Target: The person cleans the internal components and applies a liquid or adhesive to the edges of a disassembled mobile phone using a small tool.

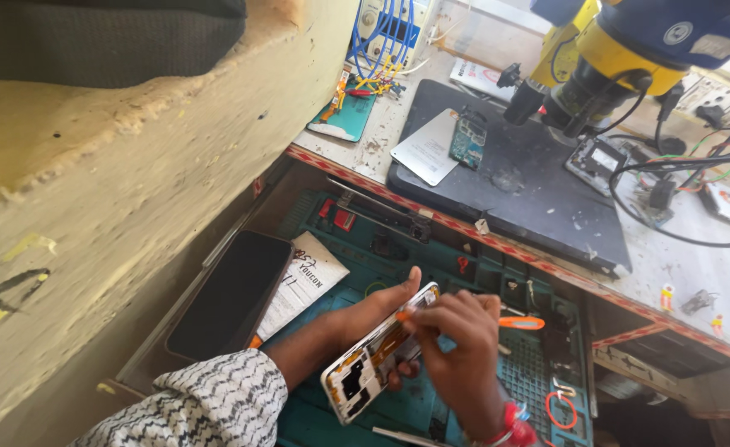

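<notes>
Left hand [377, 310] is cradling an opened phone [379, 354] from beneath, back cover off, fingers wrapped round its edge, thumb lying along the top. Right hand [457, 348] is pinching a small orange tool [404, 315] against the phone's upper end. All of it is sitting over the green repair mat [539, 372] in the drawer under the bench [679, 273].

Bright daylight falls from the upper right across my worktop [696, 273], washing its pale surface out. The wall [133, 207] at left is evenly lit; the drawer below sits dimmer. My fingers [439, 319] look slightly soft; edges bend.
</notes>
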